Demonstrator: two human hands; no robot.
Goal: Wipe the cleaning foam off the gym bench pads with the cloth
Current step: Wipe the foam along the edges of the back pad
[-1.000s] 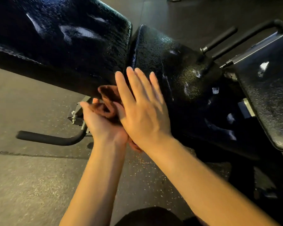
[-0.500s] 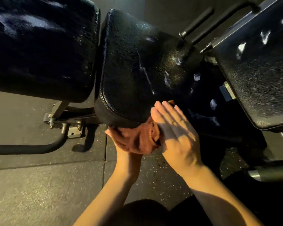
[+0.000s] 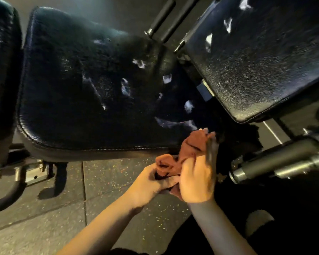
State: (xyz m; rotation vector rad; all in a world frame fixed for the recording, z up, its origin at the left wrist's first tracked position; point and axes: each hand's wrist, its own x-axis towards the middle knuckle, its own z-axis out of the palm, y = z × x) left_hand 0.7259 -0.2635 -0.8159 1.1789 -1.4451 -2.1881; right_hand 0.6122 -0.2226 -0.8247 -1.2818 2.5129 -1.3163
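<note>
A black bench pad (image 3: 77, 100) fills the middle of the view, with white foam patches (image 3: 125, 88) scattered over its right half. A second black pad (image 3: 265, 67) at the upper right also carries foam dabs (image 3: 209, 41). A bunched brown cloth (image 3: 184, 155) sits just below the middle pad's near right corner. My left hand (image 3: 151, 183) grips the cloth's lower bunch from the left. My right hand (image 3: 197, 173) lies against the cloth's right side, with its fingers reaching up along it; their tips are blurred.
A third dark pad (image 3: 2, 70) shows at the far left edge. Metal frame tubes (image 3: 276, 159) jut out at the right, and a bracket with bolts (image 3: 17, 170) and a curved black handle (image 3: 6, 197) sit lower left. Speckled rubber floor (image 3: 99, 181) lies below.
Both hands and the cloth have shifted rightward along the pad's near edge to its right corner. The view has moved right too, and the left pad is nearly out of frame.
</note>
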